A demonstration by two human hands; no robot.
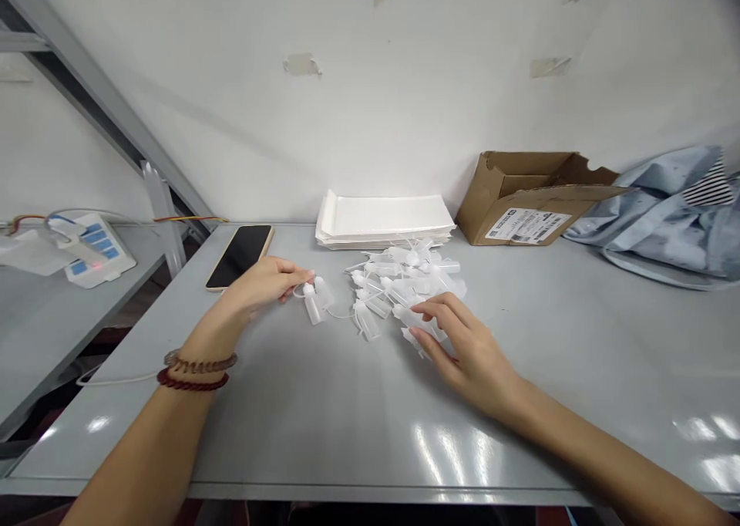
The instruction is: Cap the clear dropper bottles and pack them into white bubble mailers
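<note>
Several small translucent plastic squeeze bottles with white caps and thin tethers lie in a loose pile (398,279) on the grey table. My left hand (266,283), with two bracelets at the wrist, is left of the pile. Its fingers are pinched together at the cap end of a small squeeze bottle (313,307), and a second bottle (324,291) lies right beside that one. At the pile's near right edge is my right hand (462,345), its thumb and forefinger apart around a bottle (415,319) without visibly closing on it.
Behind the pile is a stack of flat white boxes (387,217). A phone (241,256) lies beyond my left hand. At the back right stand an open cardboard box (526,202) and a pale blue fabric bundle (671,210). A power strip (101,252) sits on the left-hand surface.
</note>
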